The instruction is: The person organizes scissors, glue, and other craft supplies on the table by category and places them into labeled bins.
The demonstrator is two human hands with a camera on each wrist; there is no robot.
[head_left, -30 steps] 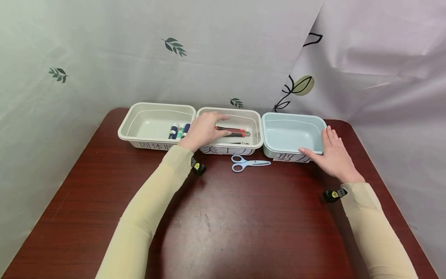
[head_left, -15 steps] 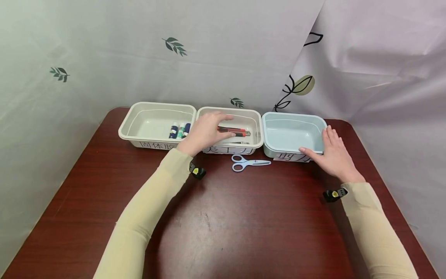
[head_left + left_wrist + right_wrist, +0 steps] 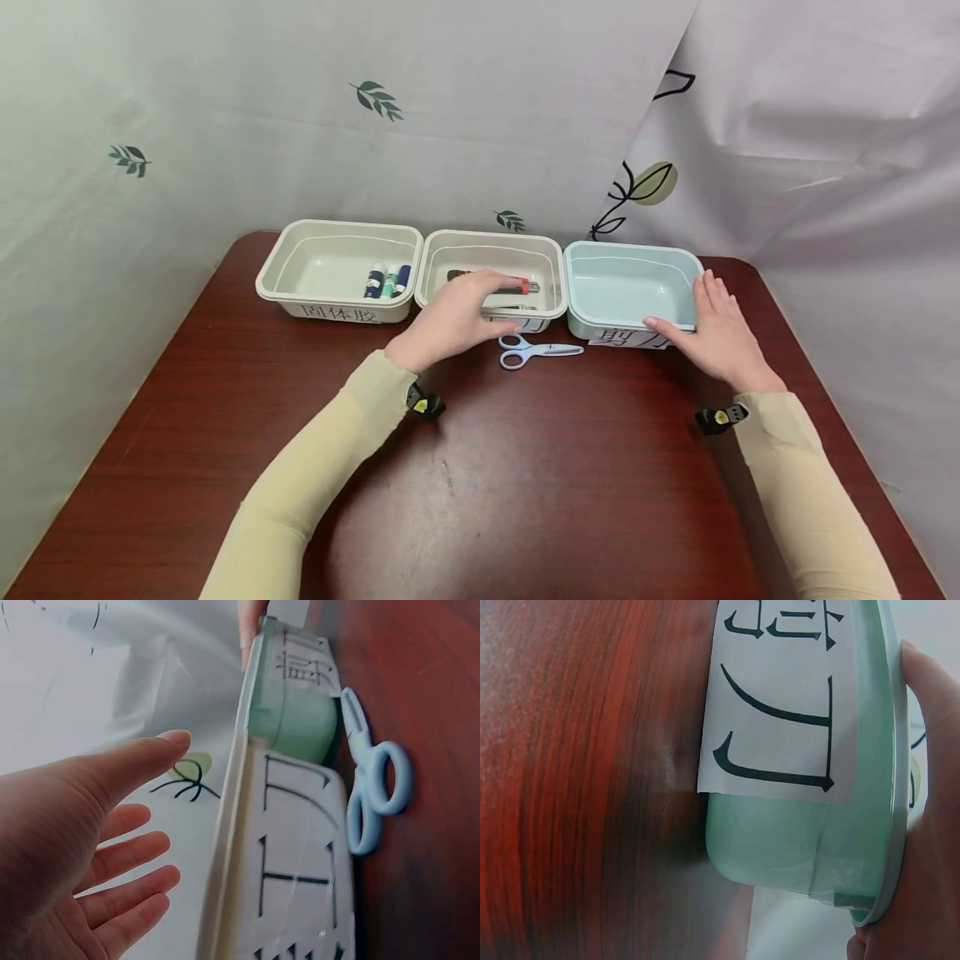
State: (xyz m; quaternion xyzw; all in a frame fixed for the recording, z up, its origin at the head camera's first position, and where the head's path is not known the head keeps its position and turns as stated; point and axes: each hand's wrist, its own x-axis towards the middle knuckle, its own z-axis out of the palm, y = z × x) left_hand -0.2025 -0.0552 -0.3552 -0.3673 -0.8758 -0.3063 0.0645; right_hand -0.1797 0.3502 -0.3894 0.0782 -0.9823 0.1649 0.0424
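My left hand (image 3: 457, 321) hovers over the front rim of the middle bin (image 3: 487, 242), holding nothing, its thumb and fingers spread apart in the left wrist view. Just below its thumb in the head view lie light-blue scissors (image 3: 551, 350) on the table, handles to the left. A red-and-black utility knife (image 3: 522, 286) lies in the middle bin, partly hidden by that hand. My right hand (image 3: 723, 333) rests along the right end of the light-blue bin (image 3: 630, 325), fingers straight, thumb over the front rim.
Left of the middle bin stands another cream bin (image 3: 322, 258) with several glue sticks (image 3: 388, 282) inside. Labels with handwritten characters mark the bins' fronts. A patterned curtain (image 3: 450, 108) hangs behind the dark red wooden table (image 3: 525, 483).
My left hand has come forward out over the middle bin's front rim, down toward the scissors, uncovering the glue sticks and the utility knife's black end. My right hand has stayed put.
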